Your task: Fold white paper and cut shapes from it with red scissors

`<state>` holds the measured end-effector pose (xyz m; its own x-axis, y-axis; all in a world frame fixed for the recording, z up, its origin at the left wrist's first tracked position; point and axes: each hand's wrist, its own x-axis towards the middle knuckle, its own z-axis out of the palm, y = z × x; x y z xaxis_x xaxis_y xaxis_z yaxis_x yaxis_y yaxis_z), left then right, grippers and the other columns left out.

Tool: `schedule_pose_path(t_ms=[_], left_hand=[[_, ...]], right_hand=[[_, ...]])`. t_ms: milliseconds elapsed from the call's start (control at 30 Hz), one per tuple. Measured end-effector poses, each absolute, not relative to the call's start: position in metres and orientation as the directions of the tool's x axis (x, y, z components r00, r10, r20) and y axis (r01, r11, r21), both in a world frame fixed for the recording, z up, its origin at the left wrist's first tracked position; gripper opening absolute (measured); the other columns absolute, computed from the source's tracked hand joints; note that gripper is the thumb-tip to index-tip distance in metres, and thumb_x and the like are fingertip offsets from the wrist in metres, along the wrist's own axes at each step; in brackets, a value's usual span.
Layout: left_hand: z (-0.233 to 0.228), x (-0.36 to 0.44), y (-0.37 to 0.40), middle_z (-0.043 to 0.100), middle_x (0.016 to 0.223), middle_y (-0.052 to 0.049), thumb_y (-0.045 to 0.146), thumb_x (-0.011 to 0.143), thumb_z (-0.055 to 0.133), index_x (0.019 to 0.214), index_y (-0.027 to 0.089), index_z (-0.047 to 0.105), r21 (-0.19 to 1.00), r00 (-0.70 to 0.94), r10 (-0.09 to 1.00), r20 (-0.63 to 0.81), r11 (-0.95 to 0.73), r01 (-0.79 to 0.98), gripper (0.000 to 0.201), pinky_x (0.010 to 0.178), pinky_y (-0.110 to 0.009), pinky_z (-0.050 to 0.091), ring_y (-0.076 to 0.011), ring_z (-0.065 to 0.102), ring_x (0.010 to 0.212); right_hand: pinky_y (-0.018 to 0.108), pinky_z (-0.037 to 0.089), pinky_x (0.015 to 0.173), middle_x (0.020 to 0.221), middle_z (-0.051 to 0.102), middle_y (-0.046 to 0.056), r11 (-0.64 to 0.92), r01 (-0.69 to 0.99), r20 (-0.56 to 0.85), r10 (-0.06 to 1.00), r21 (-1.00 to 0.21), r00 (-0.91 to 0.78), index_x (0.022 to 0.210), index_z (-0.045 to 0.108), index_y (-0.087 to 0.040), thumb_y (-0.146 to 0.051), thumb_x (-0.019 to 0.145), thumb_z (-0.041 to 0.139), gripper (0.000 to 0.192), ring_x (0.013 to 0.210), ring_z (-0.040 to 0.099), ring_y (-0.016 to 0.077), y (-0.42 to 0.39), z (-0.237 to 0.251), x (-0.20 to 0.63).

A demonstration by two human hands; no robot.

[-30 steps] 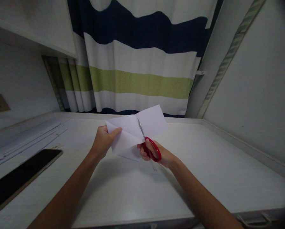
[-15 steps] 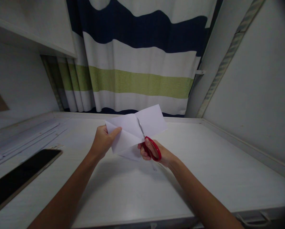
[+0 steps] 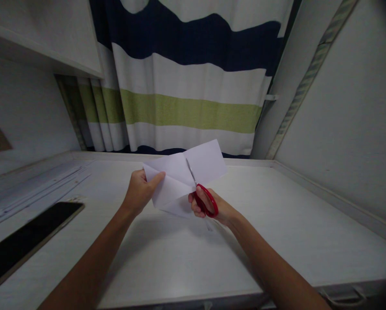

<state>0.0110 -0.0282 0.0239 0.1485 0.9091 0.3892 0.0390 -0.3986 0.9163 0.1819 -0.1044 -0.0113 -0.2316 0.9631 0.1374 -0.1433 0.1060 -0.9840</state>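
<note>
A creased sheet of white paper [image 3: 173, 168] is held above the table in the head view. My left hand [image 3: 143, 189] pinches its left side, thumb on top and the other fingers behind. Red-handled scissors [image 3: 215, 206] sit in my right hand [image 3: 220, 209], with thumb and fingers through the loops. One silver blade lies over the front of the paper, pointing up and away along its middle. The other blade is hidden behind the sheet. Part of the paper hangs down between the two hands.
A black phone [image 3: 28, 241] lies on the white table [image 3: 180, 267] at the left. Behind it are several thin paper strips [image 3: 47, 189]. A striped curtain [image 3: 186, 112] hangs at the back. A drawer handle [image 3: 344, 297] shows at the front right edge.
The paper's right part has risen very slightly. My right hand and the scissors have barely shifted, and my left hand keeps the same hold.
</note>
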Motion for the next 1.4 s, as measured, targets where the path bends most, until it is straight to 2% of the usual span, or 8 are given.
schedule_pose_path(t_ms=[400, 933, 1067, 1167, 1267, 1400], left_hand=[[0.026, 0.01, -0.03, 0.057, 0.056, -0.002, 0.032, 0.056, 0.061, 0.054, 0.014, 0.057, 0.91, 0.152, 0.905, 0.397, -0.41, 0.066, 0.019, 0.043, -0.023, 0.039, -0.0139, 0.05, 0.05], [0.024, 0.011, -0.028, 0.06, 0.057, -0.001, 0.033, 0.057, 0.061, 0.058, 0.014, 0.059, 0.919, 0.146, 0.914, 0.379, -0.39, 0.056, 0.019, 0.044, -0.023, 0.041, -0.014, 0.053, 0.05], [0.028, 0.01, -0.027, 0.063, 0.067, -0.002, 0.034, 0.058, 0.06, 0.071, 0.015, 0.06, 0.928, 0.11, 0.922, 0.372, -0.372, -0.025, 0.023, 0.048, -0.024, 0.044, -0.014, 0.056, 0.053], [0.033, 0.006, -0.024, 0.065, 0.076, -0.003, 0.035, 0.061, 0.059, 0.083, 0.017, 0.06, 0.906, 0.08, 0.902, 0.424, -0.422, -0.044, 0.029, 0.054, -0.024, 0.046, -0.0152, 0.059, 0.061], [0.038, 0.001, -0.022, 0.065, 0.08, -0.004, 0.035, 0.061, 0.059, 0.084, 0.016, 0.06, 0.877, 0.085, 0.875, 0.477, -0.48, 0.023, 0.029, 0.064, -0.026, 0.047, -0.017, 0.06, 0.072], [0.04, 0.0, -0.023, 0.066, 0.08, -0.006, 0.035, 0.06, 0.06, 0.077, 0.014, 0.062, 0.856, 0.221, 0.876, 0.428, -0.471, 0.213, 0.027, 0.067, -0.028, 0.047, -0.0183, 0.06, 0.073]], right_hand=[[0.018, 0.025, 0.036, 0.045, 0.043, -0.004, 0.104, -0.159, 0.142, 0.958, -0.982, -0.25, 0.07, 0.049, -0.011, -0.046, 0.079, 0.035, 0.038, 0.032, 0.035, 0.004, -0.104, -0.013, 0.183], [0.017, 0.027, 0.031, 0.042, 0.046, -0.004, 0.124, -0.051, 0.132, 0.969, -0.991, -0.21, 0.066, 0.049, -0.012, -0.044, 0.079, 0.037, 0.037, 0.03, 0.041, 0.0057, -0.104, -0.01, 0.187], [0.016, 0.023, 0.029, 0.04, 0.045, -0.005, 0.141, 0.042, 0.132, 0.978, -0.989, -0.162, 0.065, 0.046, -0.013, -0.045, 0.076, 0.04, 0.034, 0.029, 0.039, 0.0051, -0.102, -0.009, 0.187], [0.015, 0.021, 0.028, 0.038, 0.042, -0.006, 0.153, 0.163, 0.132, 0.982, -0.975, -0.137, 0.063, 0.044, -0.014, -0.046, 0.074, 0.043, 0.033, 0.028, 0.037, 0.0047, -0.101, -0.01, 0.189], [0.016, 0.023, 0.031, 0.038, 0.041, -0.006, 0.16, 0.299, 0.132, 0.985, -0.941, -0.112, 0.061, 0.043, -0.014, -0.046, 0.072, 0.046, 0.033, 0.03, 0.036, 0.0042, -0.099, -0.013, 0.193], [0.017, 0.024, 0.034, 0.041, 0.041, -0.005, 0.161, 0.411, 0.127, 0.986, -0.897, -0.11, 0.059, 0.043, -0.014, -0.046, 0.071, 0.047, 0.034, 0.033, 0.036, 0.0035, -0.099, -0.014, 0.195]])
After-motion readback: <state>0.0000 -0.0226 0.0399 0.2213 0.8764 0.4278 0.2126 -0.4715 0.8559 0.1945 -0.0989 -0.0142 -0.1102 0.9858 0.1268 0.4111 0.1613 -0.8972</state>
